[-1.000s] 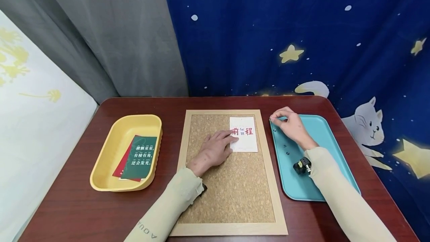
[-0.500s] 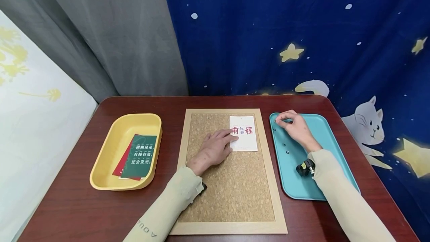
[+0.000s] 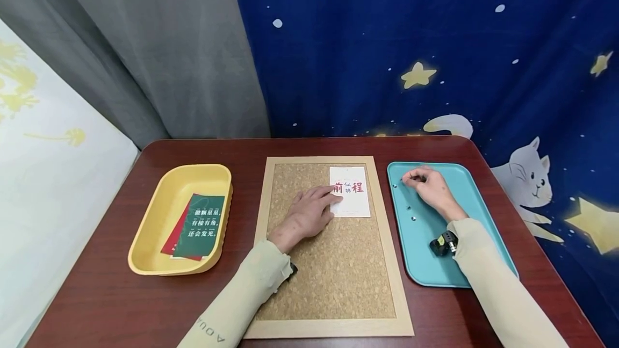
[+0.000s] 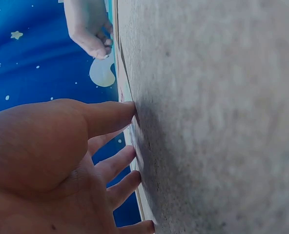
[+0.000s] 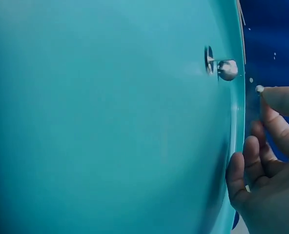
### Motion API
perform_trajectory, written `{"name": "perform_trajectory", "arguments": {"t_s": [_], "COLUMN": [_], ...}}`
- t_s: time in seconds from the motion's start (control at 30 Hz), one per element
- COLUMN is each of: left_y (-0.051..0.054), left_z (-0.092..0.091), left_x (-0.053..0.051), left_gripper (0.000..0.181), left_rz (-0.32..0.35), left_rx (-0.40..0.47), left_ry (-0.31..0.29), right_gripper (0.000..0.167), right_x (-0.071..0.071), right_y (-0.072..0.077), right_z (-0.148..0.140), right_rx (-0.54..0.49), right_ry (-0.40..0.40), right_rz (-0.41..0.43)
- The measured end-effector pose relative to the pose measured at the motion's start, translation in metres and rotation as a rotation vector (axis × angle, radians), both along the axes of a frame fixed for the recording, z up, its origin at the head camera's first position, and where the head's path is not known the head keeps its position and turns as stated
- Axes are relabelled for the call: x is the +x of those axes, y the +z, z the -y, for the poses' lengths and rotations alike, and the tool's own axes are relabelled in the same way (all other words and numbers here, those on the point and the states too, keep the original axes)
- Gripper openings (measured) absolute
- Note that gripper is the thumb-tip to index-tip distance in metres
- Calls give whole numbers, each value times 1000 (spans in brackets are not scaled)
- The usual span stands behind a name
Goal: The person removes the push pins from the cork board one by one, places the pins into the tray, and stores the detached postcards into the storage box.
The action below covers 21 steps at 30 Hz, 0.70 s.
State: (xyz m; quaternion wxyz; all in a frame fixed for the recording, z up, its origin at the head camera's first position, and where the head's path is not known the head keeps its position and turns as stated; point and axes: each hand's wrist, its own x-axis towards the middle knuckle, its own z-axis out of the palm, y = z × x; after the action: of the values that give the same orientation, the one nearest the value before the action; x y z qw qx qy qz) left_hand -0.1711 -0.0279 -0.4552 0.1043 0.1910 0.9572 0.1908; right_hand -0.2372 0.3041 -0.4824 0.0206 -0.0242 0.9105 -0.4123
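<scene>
My left hand (image 3: 309, 214) rests on the cork board (image 3: 348, 278), with its fingertips on the lower left of a white card (image 3: 358, 207) printed with red and blue characters. In the left wrist view, the fingers of that hand (image 4: 61, 161) are spread and fairly straight. Over the far left of the turquoise tray (image 3: 420, 267), my right hand (image 3: 432, 189) pinches a small silver thumbtack (image 5: 259, 88) between thumb and index finger. Its other fingers curl loosely. More thumbtacks (image 3: 413, 218) lie in the tray; two metal ones (image 5: 227, 69) show in the right wrist view.
A yellow basket (image 3: 145, 254) stands at the left, holding a green card (image 3: 199, 227) over a red one (image 3: 174, 235). The dark red table (image 3: 111, 289) ends at curtains (image 3: 338, 69) behind. The board has a pale wooden frame (image 3: 333, 329).
My right hand has moved from the tray's far left corner slightly right and nearer, its fingertips still pinched. The left hand and the white card have stayed in place.
</scene>
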Motion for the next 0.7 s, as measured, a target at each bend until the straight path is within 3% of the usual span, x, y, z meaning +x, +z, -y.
{"name": "perform_trajectory", "arguments": {"t_s": [0.5, 0.7], "left_y": [-1, -2], "left_z": [1, 1], "left_x": [0, 0], "left_gripper": [44, 43], "left_rz": [7, 9], "left_rx": [5, 22], "left_ry": [8, 2], "right_gripper": [27, 24], "right_x": [2, 3], "right_y": [-4, -6], "right_z": [-5, -7], "right_rx": [70, 108], "right_ry": [-6, 9], "right_rz": [43, 15]}}
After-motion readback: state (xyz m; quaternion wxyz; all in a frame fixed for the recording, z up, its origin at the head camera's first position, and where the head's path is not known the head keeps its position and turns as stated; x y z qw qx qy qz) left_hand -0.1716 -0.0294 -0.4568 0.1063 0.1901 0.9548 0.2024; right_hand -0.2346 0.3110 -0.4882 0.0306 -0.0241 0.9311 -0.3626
